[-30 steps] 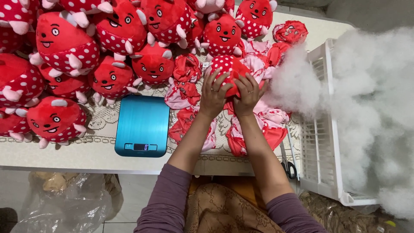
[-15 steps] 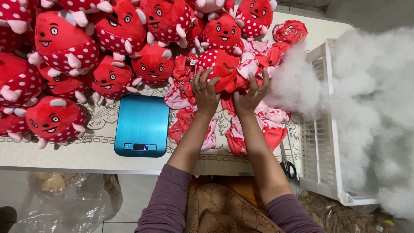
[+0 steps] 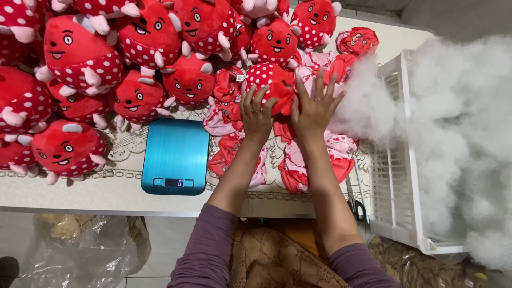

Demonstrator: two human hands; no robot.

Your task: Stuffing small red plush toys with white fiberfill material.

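Hands pressed either side of a stuffed red plush toy with white polka dots (image 3: 269, 85), held above a heap of flat, unstuffed red-and-pink plush skins (image 3: 298, 160) at mid-table. Left hand (image 3: 256, 113) cupped against the toy's near-left side, fingers curled over it; right hand (image 3: 316, 105) spread flat, fingers fanned and pointing far, touching its right side. Toy's long axis lying roughly left to right, dotted back turned up and face hidden. Just left, a teal rectangular kitchen scale (image 3: 175, 154) on a cream lace tablecloth (image 3: 122, 173). Far and left, rows of finished red plush toys with smiling faces (image 3: 80, 58). At right, a white slatted plastic crate (image 3: 397, 160) overflowing with white fibre stuffing (image 3: 464, 128); black-handled scissors (image 3: 358, 200) near its left wall.
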